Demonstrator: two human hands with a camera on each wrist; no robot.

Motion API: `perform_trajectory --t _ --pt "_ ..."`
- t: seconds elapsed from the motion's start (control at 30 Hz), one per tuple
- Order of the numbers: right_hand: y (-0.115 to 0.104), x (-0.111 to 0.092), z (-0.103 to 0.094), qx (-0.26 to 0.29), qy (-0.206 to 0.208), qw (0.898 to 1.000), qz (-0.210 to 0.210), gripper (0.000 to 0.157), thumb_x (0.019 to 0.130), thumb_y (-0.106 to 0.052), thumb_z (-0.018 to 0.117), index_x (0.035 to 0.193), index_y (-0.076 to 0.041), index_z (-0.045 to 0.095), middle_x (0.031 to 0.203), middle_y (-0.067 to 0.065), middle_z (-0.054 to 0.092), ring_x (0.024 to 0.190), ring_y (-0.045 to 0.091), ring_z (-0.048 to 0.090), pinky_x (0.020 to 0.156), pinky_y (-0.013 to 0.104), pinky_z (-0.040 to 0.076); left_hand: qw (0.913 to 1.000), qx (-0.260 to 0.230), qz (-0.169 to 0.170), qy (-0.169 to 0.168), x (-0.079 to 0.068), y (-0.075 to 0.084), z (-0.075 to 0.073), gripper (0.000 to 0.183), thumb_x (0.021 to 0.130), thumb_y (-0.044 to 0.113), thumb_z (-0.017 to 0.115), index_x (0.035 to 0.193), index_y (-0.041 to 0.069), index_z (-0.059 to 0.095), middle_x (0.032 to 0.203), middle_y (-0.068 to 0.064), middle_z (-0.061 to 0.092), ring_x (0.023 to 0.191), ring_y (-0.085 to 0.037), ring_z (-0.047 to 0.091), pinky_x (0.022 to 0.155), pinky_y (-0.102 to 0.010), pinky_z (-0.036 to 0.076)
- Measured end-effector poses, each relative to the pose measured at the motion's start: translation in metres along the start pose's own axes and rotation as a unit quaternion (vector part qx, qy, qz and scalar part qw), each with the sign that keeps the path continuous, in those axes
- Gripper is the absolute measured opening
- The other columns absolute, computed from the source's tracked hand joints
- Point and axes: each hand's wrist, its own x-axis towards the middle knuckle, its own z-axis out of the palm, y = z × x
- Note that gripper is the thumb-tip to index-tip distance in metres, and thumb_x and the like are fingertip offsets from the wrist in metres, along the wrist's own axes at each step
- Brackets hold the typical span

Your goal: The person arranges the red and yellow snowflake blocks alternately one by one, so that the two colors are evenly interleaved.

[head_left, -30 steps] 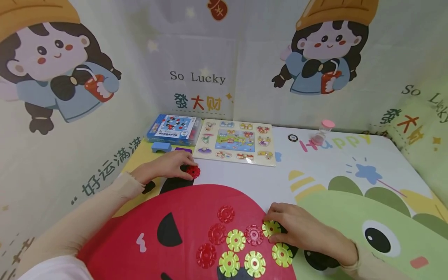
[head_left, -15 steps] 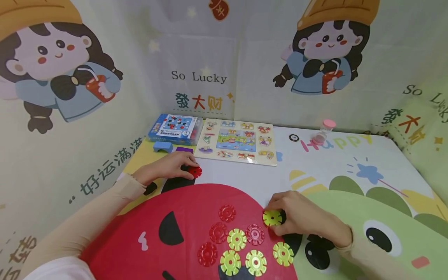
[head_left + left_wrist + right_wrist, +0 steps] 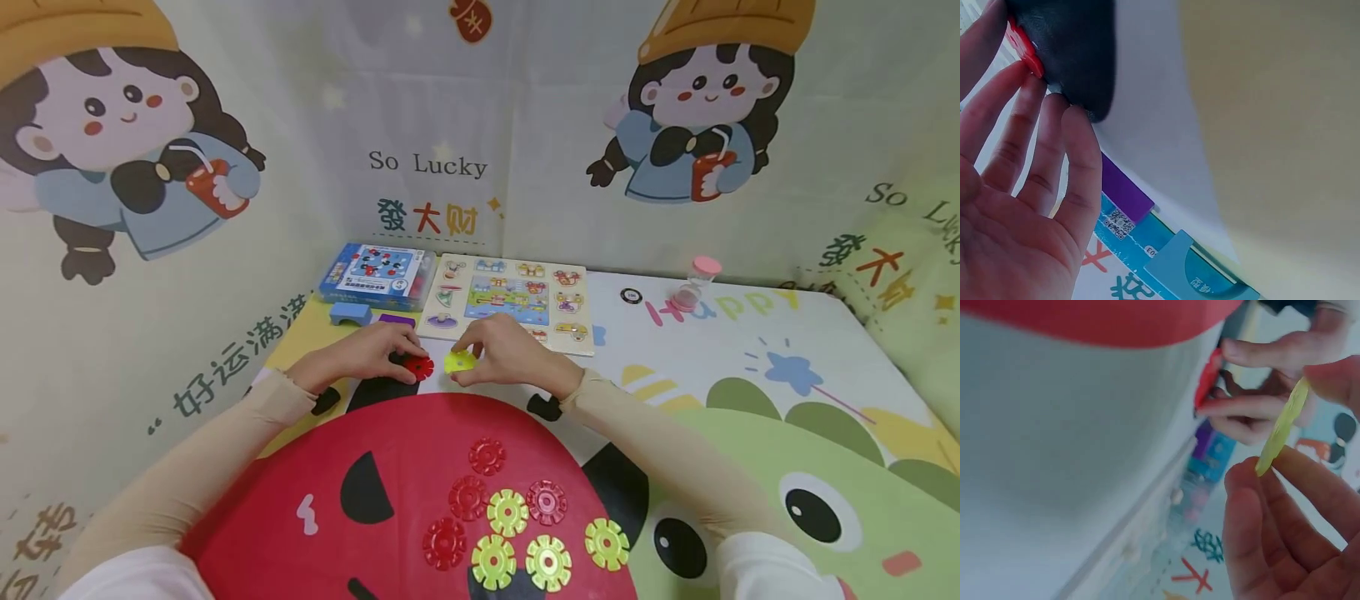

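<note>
Between thumb and fingers, my left hand (image 3: pixel 371 354) pinches a red notched disc (image 3: pixel 420 367) near the table surface; the left wrist view shows only the edge of that red disc (image 3: pixel 1025 49). Close by on the right, my right hand (image 3: pixel 510 350) pinches a yellow notched disc (image 3: pixel 459 361). In the right wrist view this yellow disc (image 3: pixel 1283 427) is seen edge-on, apart from the red one (image 3: pixel 1209 378). Nearer me lie several loose discs, among them a red disc (image 3: pixel 488 457), a yellow disc (image 3: pixel 507 512) and another yellow disc (image 3: pixel 607 544).
Behind the hands lies a wooden picture puzzle board (image 3: pixel 555 332). A blue box (image 3: pixel 375 279), a blue arch block (image 3: pixel 350 313) and a purple block (image 3: pixel 397 320) are at the back left. A pink-topped sand timer (image 3: pixel 697 283) and a round black token (image 3: pixel 632 296) are at the back right.
My right hand has picked up the yellow disc from the right of the group and carried it left and away from me, beside the red disc. My left hand has kept its hold.
</note>
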Motion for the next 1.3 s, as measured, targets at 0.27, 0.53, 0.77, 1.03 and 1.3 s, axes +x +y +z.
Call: perform_trajectory --t 0.27,0.53,0.77,1.03,1.3 --pt "0.0 0.029 0.026 -0.082 -0.057 0.995 0.019 0.036 0.075 -0.043 0.075 0.1 -0.016 0.076 0.092 -0.003 0.073 0.078 0.009 0.064 0.066 0.024 0.051 1.0 0.001 0.009 0.0 0.0 -0.002 0.0 0.047 0.073 0.039 0.079 0.117 0.024 0.069 0.11 0.005 0.061 0.094 -0.012 0.056 0.078 -0.027 0.051" --pt "0.003 0.025 0.031 -0.069 -0.087 0.994 0.022 0.032 0.08 -0.039 0.074 0.102 -0.016 0.075 0.105 -0.001 0.07 0.098 0.013 0.064 0.087 0.029 0.051 1.0 -0.003 0.005 -0.004 0.001 -0.001 0.0 0.048 0.073 0.039 0.079 0.118 0.026 0.068 0.111 0.006 0.06 0.095 -0.012 0.055 0.077 -0.025 0.051" --pt "-0.003 0.01 0.027 -0.062 -0.082 0.995 0.001 0.039 0.08 -0.041 0.073 0.11 -0.016 0.073 0.111 0.002 0.067 0.103 0.014 0.063 0.092 0.032 0.049 0.9999 0.013 -0.002 0.001 0.001 0.002 -0.001 0.051 0.073 0.043 0.079 0.118 0.024 0.068 0.111 0.007 0.063 0.093 -0.011 0.057 0.076 -0.024 0.051" --pt "-0.027 -0.057 0.009 0.015 -0.192 0.978 -0.077 0.048 0.079 -0.043 0.073 0.123 -0.025 0.065 0.111 -0.005 0.061 0.098 0.003 0.053 0.082 0.018 0.048 0.999 0.03 0.025 0.023 0.011 0.021 0.004 0.051 0.073 0.047 0.077 0.119 0.027 0.067 0.116 0.007 0.063 0.107 -0.012 0.055 0.087 -0.034 0.05" --pt "-0.036 -0.092 0.01 -0.011 -0.194 0.977 -0.087 0.051 0.079 -0.034 0.074 0.128 -0.025 0.061 0.112 -0.007 0.055 0.102 0.001 0.046 0.082 0.014 0.047 0.9981 0.028 0.054 -0.005 0.024 0.033 0.01 0.052 0.075 0.043 0.077 0.124 0.029 0.064 0.118 0.01 0.062 0.111 -0.009 0.053 0.089 -0.031 0.049"
